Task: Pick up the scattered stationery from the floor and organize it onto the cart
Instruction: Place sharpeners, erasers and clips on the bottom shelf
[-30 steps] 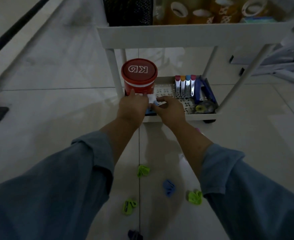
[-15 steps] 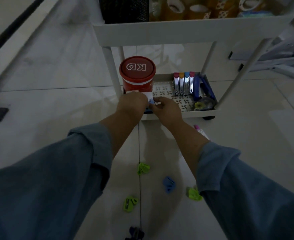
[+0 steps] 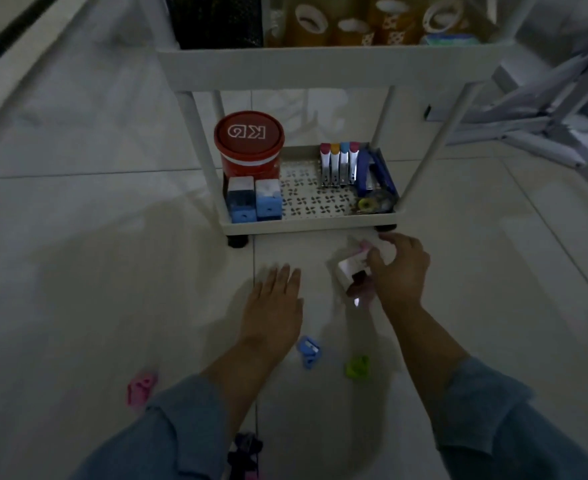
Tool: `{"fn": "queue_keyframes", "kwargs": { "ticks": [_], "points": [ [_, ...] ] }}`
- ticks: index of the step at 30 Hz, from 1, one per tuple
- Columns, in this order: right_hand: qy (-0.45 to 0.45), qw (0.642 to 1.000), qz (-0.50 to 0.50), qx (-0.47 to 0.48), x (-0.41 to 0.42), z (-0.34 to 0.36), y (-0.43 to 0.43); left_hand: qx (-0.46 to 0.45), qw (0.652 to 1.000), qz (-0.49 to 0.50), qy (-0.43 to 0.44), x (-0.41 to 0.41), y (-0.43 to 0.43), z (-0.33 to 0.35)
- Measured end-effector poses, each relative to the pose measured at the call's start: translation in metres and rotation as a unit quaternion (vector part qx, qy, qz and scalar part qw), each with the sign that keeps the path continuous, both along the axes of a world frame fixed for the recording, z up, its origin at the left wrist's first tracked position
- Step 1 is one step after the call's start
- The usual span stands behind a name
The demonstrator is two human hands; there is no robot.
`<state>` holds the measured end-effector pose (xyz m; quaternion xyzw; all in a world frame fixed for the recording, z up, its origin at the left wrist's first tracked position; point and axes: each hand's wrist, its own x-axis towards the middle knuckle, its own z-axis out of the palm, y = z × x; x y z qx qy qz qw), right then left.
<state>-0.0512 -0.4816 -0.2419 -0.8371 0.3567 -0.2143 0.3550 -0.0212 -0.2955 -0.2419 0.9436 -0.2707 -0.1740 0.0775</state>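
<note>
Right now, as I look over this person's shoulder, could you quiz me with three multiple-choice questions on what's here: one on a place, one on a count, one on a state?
1. Where is the red tub?
A. on the floor
B. on the cart's top shelf
C. on the cart's bottom shelf

2. How many blue-and-white blocks stand in front of it?
A. one
B. two
C. five

3. What is the right hand doing?
A. gripping a pink-and-white pack
B. lying flat and empty
C. resting on the tub's lid

Answers:
1 C: the tub sits at the left rear of the bottom shelf.
2 B: two blocks stand side by side at the shelf's front left.
3 A: its fingers curl round the pack, down by the floor in front of the cart.
</note>
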Motion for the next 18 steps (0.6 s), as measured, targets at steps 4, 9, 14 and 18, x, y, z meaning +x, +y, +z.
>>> {"fn": "queue_keyframes", "kwargs": {
  "ticks": [4, 9, 14, 18],
  "points": [
    [0.122, 0.988, 0.092, 0.012, -0.017, -0.013, -0.005, -0.009, 1.0, 0.005, 0.027, -0.008, -0.007, -0.002],
    [0.165, 0.955, 0.236, -0.064, -0.017, -0.022, 0.0, -0.036, 0.999, -0.003, 0.03, -0.003, -0.009, 0.006],
    [0.196, 0.95, 0.235, -0.058, -0.012, -0.024, -0.002, -0.061, 0.998, 0.0, -0.024, 0.004, -0.004, 0.013],
    [0.069, 0.974, 0.212, -0.032, -0.008, -0.006, 0.005, -0.09, 0.991, 0.007, -0.096, 0.027, -0.001, 0.026]
  ]
}}
